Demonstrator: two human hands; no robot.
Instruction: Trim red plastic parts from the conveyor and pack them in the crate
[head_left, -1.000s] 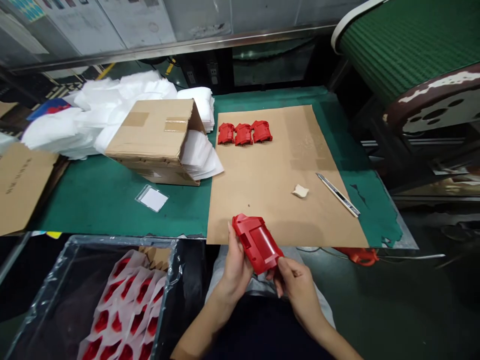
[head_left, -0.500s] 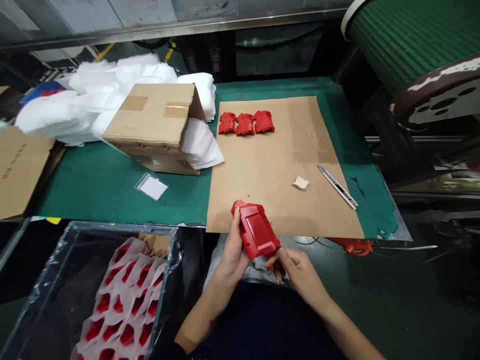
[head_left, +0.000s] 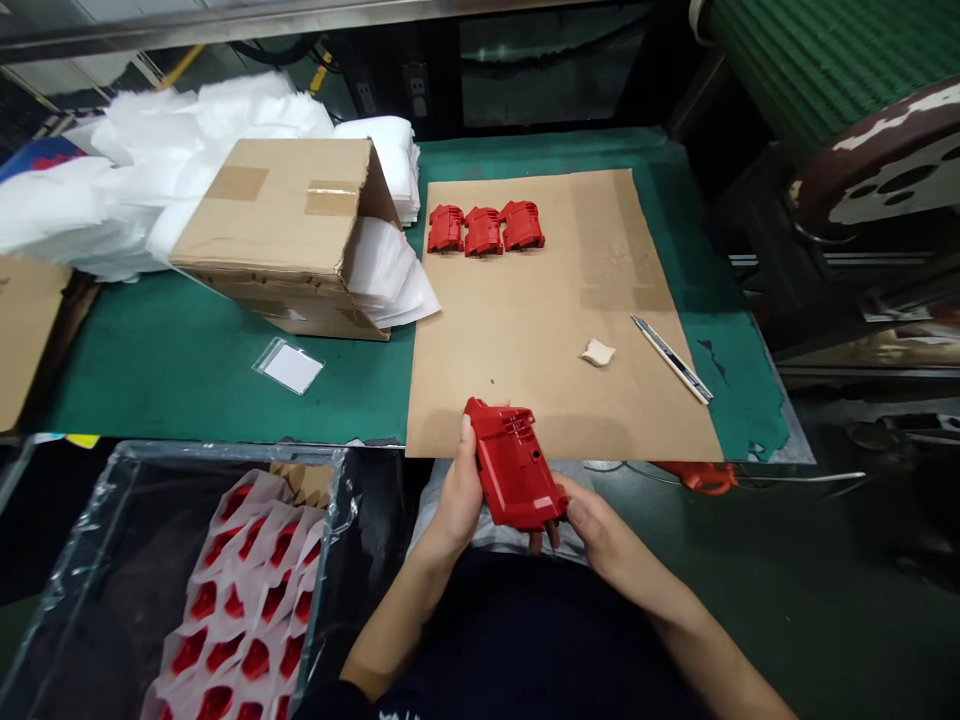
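A red plastic housing (head_left: 517, 470) is held between both hands at the table's front edge, its hollow inner side facing up. My left hand (head_left: 459, 490) grips its left edge, thumb along the side. At the lower right corner, my right hand (head_left: 589, 515) pinches the housing, with some fingers underneath it. Beyond them, three similar red housings (head_left: 484, 231) lie in a row on a brown cardboard sheet (head_left: 525, 330). A small beige scrap (head_left: 598, 352) and a utility knife (head_left: 671, 360) rest on the sheet's right part.
A cardboard box (head_left: 277, 215) with white foam sleeves (head_left: 386, 270) stands left on the green table (head_left: 150, 350). Below, a plastic-lined bin (head_left: 105, 540) holds several wrapped red parts. A clear pouch (head_left: 291, 366) lies nearby. A green conveyor belt (head_left: 832, 70) is at upper right.
The housing has been turned from its smooth outer face to its hollow inner side. My right hand has shifted onto its lower right corner. The view has tilted slightly.
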